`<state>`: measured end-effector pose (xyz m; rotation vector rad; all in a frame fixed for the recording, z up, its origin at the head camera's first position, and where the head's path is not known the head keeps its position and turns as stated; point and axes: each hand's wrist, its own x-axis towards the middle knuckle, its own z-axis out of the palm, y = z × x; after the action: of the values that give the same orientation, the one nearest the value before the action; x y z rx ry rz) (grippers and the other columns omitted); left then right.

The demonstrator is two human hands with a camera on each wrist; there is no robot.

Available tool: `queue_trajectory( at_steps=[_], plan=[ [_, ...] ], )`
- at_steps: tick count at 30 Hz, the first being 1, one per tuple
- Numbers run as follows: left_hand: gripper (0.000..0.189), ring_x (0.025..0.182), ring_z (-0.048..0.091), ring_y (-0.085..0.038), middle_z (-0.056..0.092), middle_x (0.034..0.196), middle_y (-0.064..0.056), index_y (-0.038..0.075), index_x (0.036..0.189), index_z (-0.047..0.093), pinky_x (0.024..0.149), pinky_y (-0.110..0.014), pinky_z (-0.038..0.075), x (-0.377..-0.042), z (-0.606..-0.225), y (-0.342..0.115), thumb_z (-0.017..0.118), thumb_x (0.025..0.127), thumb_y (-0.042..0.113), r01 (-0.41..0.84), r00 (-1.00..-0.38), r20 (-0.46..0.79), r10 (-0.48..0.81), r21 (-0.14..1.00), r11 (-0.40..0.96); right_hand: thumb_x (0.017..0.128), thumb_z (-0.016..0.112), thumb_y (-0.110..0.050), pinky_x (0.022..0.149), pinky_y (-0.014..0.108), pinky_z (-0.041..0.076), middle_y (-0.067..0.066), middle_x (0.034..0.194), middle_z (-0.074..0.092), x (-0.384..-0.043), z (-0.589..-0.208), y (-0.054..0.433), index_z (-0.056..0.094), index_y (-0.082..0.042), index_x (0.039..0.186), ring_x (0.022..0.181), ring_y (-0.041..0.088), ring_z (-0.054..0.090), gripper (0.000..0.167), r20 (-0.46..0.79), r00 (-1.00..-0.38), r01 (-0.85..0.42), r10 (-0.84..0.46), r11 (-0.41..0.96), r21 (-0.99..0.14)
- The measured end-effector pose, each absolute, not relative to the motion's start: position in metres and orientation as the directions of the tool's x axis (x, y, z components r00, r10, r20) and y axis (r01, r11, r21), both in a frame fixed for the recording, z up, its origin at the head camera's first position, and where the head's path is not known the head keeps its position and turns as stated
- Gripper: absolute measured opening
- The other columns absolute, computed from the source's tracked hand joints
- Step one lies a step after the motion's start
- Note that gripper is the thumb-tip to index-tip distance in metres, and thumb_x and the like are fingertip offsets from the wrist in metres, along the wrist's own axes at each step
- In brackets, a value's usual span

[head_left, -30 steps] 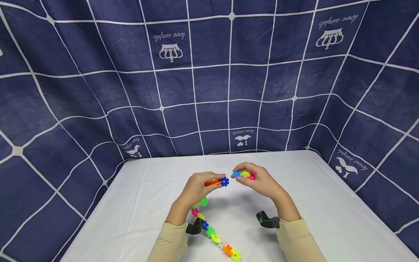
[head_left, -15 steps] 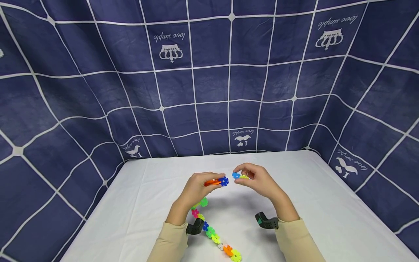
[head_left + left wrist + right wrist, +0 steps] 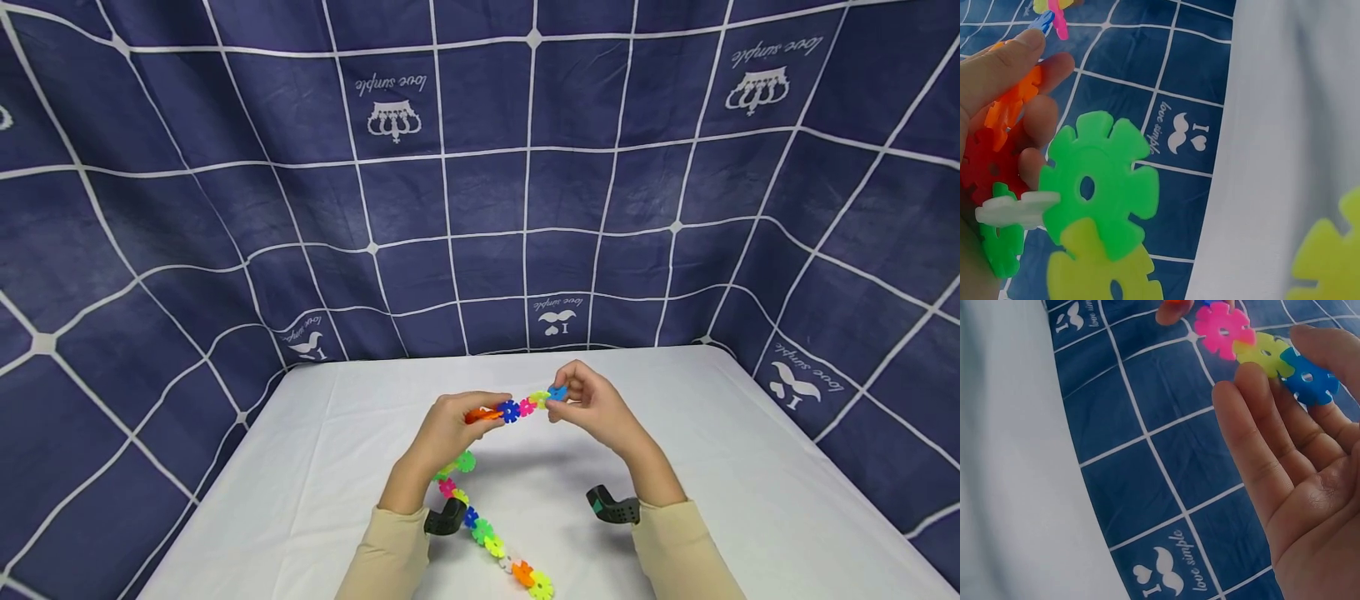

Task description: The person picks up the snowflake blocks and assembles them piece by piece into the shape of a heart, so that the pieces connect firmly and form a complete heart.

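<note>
My left hand (image 3: 441,429) pinches a chain of notched plastic snowflake discs near its dark blue end disc (image 3: 511,411). Orange (image 3: 1015,100), red (image 3: 991,162), white (image 3: 1019,209) and green discs (image 3: 1100,184) run below the fingers in the left wrist view. My right hand (image 3: 600,408) holds a short strip by its light blue disc (image 3: 1309,377), between thumb and fingers. A yellow disc (image 3: 1265,353) and a pink disc (image 3: 1225,330) follow along that strip. Its pink end meets the dark blue disc; whether their notches interlock I cannot tell.
A long row of joined discs (image 3: 482,531) lies on the white-covered table (image 3: 360,467), running towards the front edge, partly behind the left forearm. A blue checked curtain (image 3: 480,208) encloses the back and sides. Each wrist wears a black band (image 3: 617,505).
The strip in my right hand has been turned round, so its pink end now points left instead of the light blue one. It has reached the dark blue disc; my left hand barely moved.
</note>
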<state>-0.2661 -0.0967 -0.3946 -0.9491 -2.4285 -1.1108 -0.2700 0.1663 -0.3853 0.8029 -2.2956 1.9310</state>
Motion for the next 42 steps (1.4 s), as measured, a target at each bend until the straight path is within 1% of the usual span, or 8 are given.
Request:
queue_trajectory(
  at_steps=[6,13,18,21,26,34,38,42],
  plan=[
    [0.037,0.088,0.071,-0.012,0.076,0.114,0.002,0.021,0.121,0.073,0.075,-0.016,0.057,-0.265,-0.393,-0.1,0.078,0.085,0.015,0.648,-0.761,0.503,0.409,0.571,0.504,0.092,0.068,-0.004,0.08,0.03,0.061,0.001,0.088,0.064,-0.271,-0.387,0.17,0.047,0.006,0.108,0.077,0.014,0.072,0.028,0.365,-0.856,-0.412,-0.367,0.057,-0.909],
    [0.038,0.097,0.073,-0.013,0.076,0.111,0.003,0.021,0.119,0.074,0.082,-0.02,0.058,-0.267,-0.394,-0.098,0.08,0.083,0.014,0.675,-0.736,0.541,0.406,0.542,0.501,0.093,0.067,-0.005,0.081,0.031,0.061,-0.001,0.089,0.065,-0.271,-0.387,0.17,0.049,0.005,0.108,0.078,0.015,0.073,0.026,0.345,-0.858,-0.391,-0.382,0.05,-0.919],
    [0.037,0.101,0.073,-0.013,0.077,0.111,0.003,0.02,0.119,0.075,0.085,-0.023,0.059,-0.266,-0.394,-0.097,0.08,0.083,0.013,0.694,-0.717,0.561,0.414,0.522,0.496,0.094,0.066,-0.006,0.08,0.03,0.061,0.009,0.088,0.064,-0.27,-0.385,0.17,0.051,0.004,0.107,0.078,0.017,0.073,0.023,0.309,-0.862,-0.373,-0.403,0.092,-0.923],
    [0.038,0.102,0.073,-0.013,0.077,0.11,0.004,0.02,0.119,0.075,0.086,-0.023,0.059,-0.266,-0.394,-0.096,0.08,0.083,0.013,0.703,-0.708,0.566,0.421,0.511,0.495,0.096,0.065,-0.01,0.079,0.03,0.061,0.017,0.086,0.066,-0.27,-0.385,0.169,0.055,0.001,0.113,0.076,0.019,0.072,0.022,0.292,-0.857,-0.385,-0.425,0.151,-0.91],
    [0.039,0.102,0.073,-0.014,0.077,0.11,0.003,0.02,0.12,0.074,0.086,-0.023,0.059,-0.266,-0.395,-0.094,0.08,0.083,0.014,0.729,-0.681,0.581,0.446,0.477,0.49,0.098,0.064,-0.017,0.079,0.03,0.061,0.016,0.094,0.072,-0.269,-0.387,0.164,0.064,-0.005,0.119,0.077,0.027,0.072,0.025,0.284,-0.834,-0.427,-0.472,0.228,-0.875],
    [0.035,0.095,0.074,-0.016,0.078,0.106,-0.002,0.012,0.117,0.075,0.082,-0.02,0.058,-0.266,-0.393,-0.093,0.079,0.082,0.009,0.759,-0.651,0.607,0.455,0.517,0.395,0.097,0.065,-0.014,0.08,0.033,0.062,0.028,0.103,0.07,-0.27,-0.389,0.156,0.067,-0.001,0.111,0.087,0.037,0.073,0.02,0.298,-0.805,-0.416,-0.513,0.129,-0.9],
    [0.036,0.094,0.074,-0.017,0.078,0.105,-0.004,0.011,0.117,0.075,0.081,-0.019,0.058,-0.266,-0.394,-0.093,0.079,0.082,0.006,0.76,-0.65,0.608,0.457,0.536,0.368,0.097,0.065,-0.015,0.082,0.034,0.062,0.027,0.106,0.07,-0.27,-0.389,0.154,0.067,-0.001,0.112,0.09,0.037,0.073,0.021,0.287,-0.807,-0.405,-0.517,0.129,-0.905],
    [0.036,0.094,0.074,-0.015,0.078,0.104,-0.001,0.014,0.118,0.075,0.082,-0.02,0.059,-0.267,-0.394,-0.095,0.08,0.082,0.008,0.757,-0.654,0.594,0.469,0.497,0.425,0.098,0.064,-0.019,0.083,0.031,0.061,0.019,0.107,0.071,-0.27,-0.389,0.153,0.068,-0.008,0.114,0.09,0.033,0.073,0.02,0.252,-0.821,-0.404,-0.513,0.208,-0.891]
  ],
)
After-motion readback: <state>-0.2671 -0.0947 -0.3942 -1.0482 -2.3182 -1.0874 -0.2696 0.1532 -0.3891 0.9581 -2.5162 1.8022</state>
